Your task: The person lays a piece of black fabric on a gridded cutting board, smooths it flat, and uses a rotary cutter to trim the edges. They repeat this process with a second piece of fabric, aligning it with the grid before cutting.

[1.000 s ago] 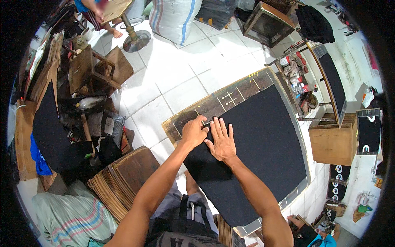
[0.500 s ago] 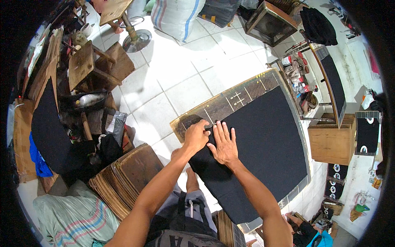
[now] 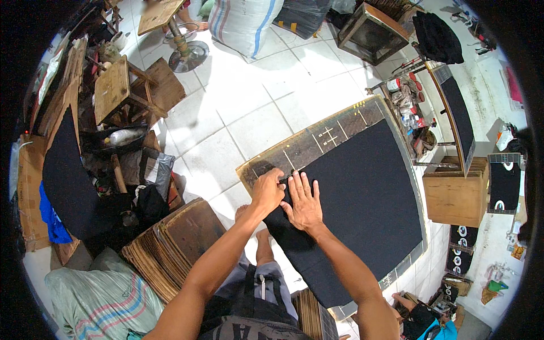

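Black fabric (image 3: 357, 198) lies spread over a dark board (image 3: 306, 146) with white ruled marks along its far edge. At the fabric's far left corner, my left hand (image 3: 268, 194) is closed, thumb and curled fingers pinching the cloth edge. Beside it my right hand (image 3: 305, 204) lies flat on the fabric with its fingers stretched out, pointing away from me. The near left part of the fabric hangs toward my legs, and the near end of the board shows below it.
Stacked thin boards (image 3: 175, 243) stand at my left, above a pale woven sack (image 3: 105, 300). A wooden stool (image 3: 116, 85) is farther left. Large sacks (image 3: 243, 25) sit on the tiled floor ahead. Rightward are a cluttered rack (image 3: 408, 102), a cardboard-coloured stack (image 3: 456, 195) and another person (image 3: 422, 317).
My right hand has slid slightly left and toward me, still flat on the fabric. The left hand has drawn back a little, its fingers still curled at the corner.
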A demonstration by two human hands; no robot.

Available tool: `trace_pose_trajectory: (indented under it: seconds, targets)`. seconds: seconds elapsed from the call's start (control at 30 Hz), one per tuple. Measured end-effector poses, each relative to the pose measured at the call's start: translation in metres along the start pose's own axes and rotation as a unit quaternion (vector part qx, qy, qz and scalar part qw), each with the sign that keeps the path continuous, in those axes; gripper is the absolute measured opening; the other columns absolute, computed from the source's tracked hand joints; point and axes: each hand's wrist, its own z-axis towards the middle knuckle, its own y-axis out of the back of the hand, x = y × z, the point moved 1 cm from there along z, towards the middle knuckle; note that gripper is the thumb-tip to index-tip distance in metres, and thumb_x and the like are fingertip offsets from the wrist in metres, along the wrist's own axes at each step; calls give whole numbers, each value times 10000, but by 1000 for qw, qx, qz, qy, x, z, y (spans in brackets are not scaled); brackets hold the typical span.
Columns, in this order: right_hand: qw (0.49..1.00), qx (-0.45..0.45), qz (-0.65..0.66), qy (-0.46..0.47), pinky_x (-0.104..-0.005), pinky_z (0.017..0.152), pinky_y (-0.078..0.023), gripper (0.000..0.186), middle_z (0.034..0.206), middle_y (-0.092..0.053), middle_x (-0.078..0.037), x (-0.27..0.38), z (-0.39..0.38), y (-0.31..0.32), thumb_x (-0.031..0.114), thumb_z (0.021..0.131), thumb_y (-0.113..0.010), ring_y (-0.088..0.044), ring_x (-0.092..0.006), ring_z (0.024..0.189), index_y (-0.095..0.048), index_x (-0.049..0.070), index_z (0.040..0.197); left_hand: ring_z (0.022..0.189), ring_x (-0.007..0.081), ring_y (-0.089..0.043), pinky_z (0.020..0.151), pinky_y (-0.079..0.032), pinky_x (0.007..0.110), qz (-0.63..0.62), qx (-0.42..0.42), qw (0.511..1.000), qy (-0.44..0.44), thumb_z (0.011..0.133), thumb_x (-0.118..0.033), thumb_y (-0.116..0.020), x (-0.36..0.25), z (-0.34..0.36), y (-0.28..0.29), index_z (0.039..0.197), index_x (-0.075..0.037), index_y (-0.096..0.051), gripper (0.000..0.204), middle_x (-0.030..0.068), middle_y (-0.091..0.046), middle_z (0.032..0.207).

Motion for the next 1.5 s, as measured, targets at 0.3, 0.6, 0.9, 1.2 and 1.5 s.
trace_pose_trajectory:
  seconds: [0.3, 0.6, 0.9, 1.2, 1.5]
  targets:
    - [1000, -4, 30, -1, -587, 1226, -112, 784, 1677, -164, -139, 22, -5, -8, 544, 1009, -438, -116, -322, 1556, -261, 38, 1580, 783, 332, -713, 712, -555, 413, -1, 6, 1000, 0, 754, 26, -764, 8, -3, 12, 1083, -1, -678, 342, 173, -717, 839]
    - [999, 52, 12, -6, -574, 1229, -99, 830, 1671, -180, -167, 110, -14, -17, 571, 996, -435, -123, -310, 1558, -255, 5, 1576, 737, 283, -694, 704, -537, 382, -69, -176, 981, 33, 816, 14, -691, 41, -15, 57, 1043, -5, -683, 228, 157, -698, 819]
    - [963, -109, 77, -236, -589, 1223, -91, 813, 1651, -141, -274, 23, -11, 9, 493, 1017, -463, -98, -409, 1547, -231, -72, 1554, 966, 302, -652, 873, -504, 386, 17, -238, 970, 45, 857, -16, -697, 46, -61, 105, 1156, 13, -634, 307, 168, -667, 1057]
    - [943, -183, 31, -275, -546, 1239, -95, 811, 1656, -167, -241, -150, 44, 32, 536, 1032, -385, -126, -366, 1550, -244, -67, 1555, 1506, 415, -246, 1212, -169, 580, 107, 104, 962, -227, 981, -311, -599, -58, -47, -81, 1490, 52, -377, 664, 248, -331, 1586]
    - [946, -127, 48, -295, -507, 1254, -56, 859, 1683, -114, -182, -314, 128, 64, 626, 1027, -265, -58, -296, 1568, -188, -22, 1586, 1540, 378, -134, 1220, -72, 582, 304, 135, 927, -175, 956, -503, -609, -71, -34, -117, 1519, 57, -310, 848, 218, -211, 1638]
